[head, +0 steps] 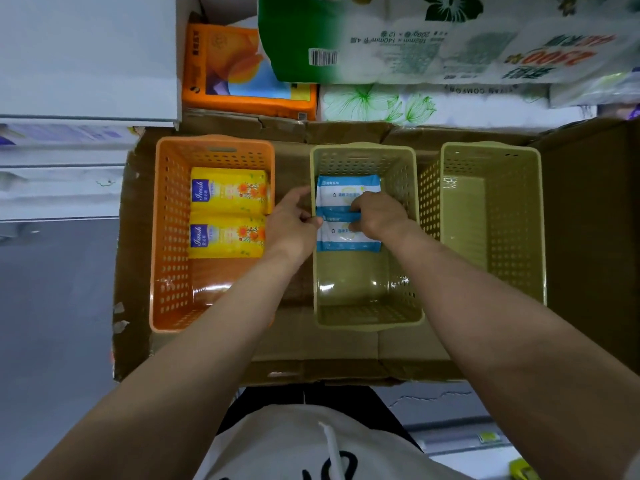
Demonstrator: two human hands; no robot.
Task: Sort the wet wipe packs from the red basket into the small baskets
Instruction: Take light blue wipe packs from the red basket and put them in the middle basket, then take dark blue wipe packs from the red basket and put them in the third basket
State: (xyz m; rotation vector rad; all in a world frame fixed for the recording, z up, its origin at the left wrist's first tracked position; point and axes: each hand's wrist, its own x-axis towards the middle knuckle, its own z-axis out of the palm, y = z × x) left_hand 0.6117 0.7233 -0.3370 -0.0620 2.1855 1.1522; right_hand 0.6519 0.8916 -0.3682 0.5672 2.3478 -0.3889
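- Head view: we see three small baskets in a row on flattened cardboard (346, 351), an orange basket (166, 237) at left, an olive basket (367, 317) in the middle and a second olive basket (498, 216) at right.
- Two yellow wipe packs (227, 216) lie flat in the far half of the orange one, one behind the other.
- Two blue-and-white wipe packs (341, 216) lie in the far half of the middle basket, touching end to end.
- Our left hand (294, 223) sits at that basket's left wall, fingers curled, pinching the packs' left edge where they meet.
- Our right hand (377, 216) lies on top of them, fingers curled over the seam (grasping the packs).
- Tissue bundles (415, 39) are stacked beyond the cardboard.
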